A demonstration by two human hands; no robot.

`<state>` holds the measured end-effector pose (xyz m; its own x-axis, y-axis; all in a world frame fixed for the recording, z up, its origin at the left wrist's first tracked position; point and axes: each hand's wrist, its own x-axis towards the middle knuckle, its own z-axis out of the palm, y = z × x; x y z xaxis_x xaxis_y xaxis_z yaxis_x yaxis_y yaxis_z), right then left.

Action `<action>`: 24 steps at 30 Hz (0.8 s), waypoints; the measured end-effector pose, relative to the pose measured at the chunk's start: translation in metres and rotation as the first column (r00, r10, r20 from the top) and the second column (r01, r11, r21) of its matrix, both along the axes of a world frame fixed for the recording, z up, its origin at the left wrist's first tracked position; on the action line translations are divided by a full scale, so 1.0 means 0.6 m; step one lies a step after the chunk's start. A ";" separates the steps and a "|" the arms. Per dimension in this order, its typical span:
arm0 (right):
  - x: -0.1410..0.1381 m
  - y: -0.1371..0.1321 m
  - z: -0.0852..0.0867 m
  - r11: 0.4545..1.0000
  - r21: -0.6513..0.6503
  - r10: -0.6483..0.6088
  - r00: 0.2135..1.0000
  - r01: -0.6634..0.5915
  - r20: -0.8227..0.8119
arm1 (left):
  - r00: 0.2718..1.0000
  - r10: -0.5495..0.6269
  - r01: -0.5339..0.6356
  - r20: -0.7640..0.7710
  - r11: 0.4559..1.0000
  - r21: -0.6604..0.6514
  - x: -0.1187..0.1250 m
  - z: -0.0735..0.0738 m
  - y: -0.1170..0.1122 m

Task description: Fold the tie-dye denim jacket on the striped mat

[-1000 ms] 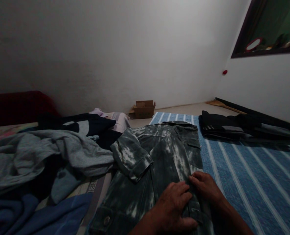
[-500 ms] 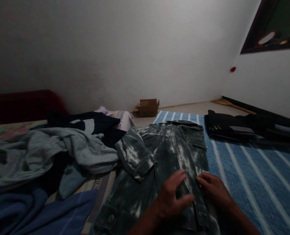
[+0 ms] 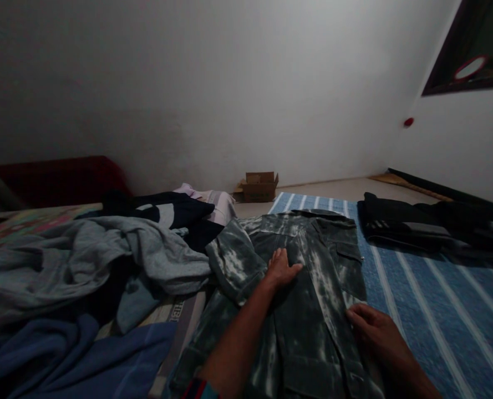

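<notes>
A dark grey-green denim jacket (image 3: 308, 332) with pale bleached patches lies spread in front of me. One sleeve is folded across its left part. My left hand (image 3: 283, 269) rests on the middle of the jacket, palm down, fingers stretched forward and the thumb apart. At the jacket's right edge, my right hand (image 3: 373, 327) has its thumb and fingers pinched on the cloth. The right fingertips are partly hidden by the hand itself.
A heap with a grey garment (image 3: 105, 249) and a blue cloth (image 3: 117, 360) lies to the left. Folded black clothes (image 3: 400, 224) sit on the blue striped sheet (image 3: 421, 310) at right. A cardboard box (image 3: 259, 188) stands by the wall, with a dark red item (image 3: 63, 177) far left.
My left hand has moved forward and down onto the middle of the jacket. My right hand stays at its right edge. The view has shifted slightly left.
</notes>
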<state>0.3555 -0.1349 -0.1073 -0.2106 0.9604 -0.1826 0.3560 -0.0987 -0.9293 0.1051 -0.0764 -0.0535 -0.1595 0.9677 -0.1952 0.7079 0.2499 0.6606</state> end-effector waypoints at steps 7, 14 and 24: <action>0.001 -0.003 -0.003 0.996 -0.091 -0.009 0.996 0.001 -0.091 | 0.997 -0.065 0.065 -0.040 0.998 -0.018 -0.004 0.002 -0.008; 0.005 -0.008 -0.005 0.998 -0.060 -0.032 0.999 0.029 -0.044 | 0.981 -0.016 0.006 0.192 0.998 0.055 -0.028 0.004 0.001; 0.011 -0.007 0.004 0.996 -0.091 -0.007 1.000 0.006 -0.013 | 0.982 -0.008 -0.013 0.191 0.994 0.107 -0.019 -0.002 -0.002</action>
<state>0.3623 -0.1394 -0.1052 -0.2074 0.9412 -0.2668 0.3423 -0.1857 -0.9210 0.0937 -0.0778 -0.0547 -0.1317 0.9844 -0.1170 0.5658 0.1716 0.8065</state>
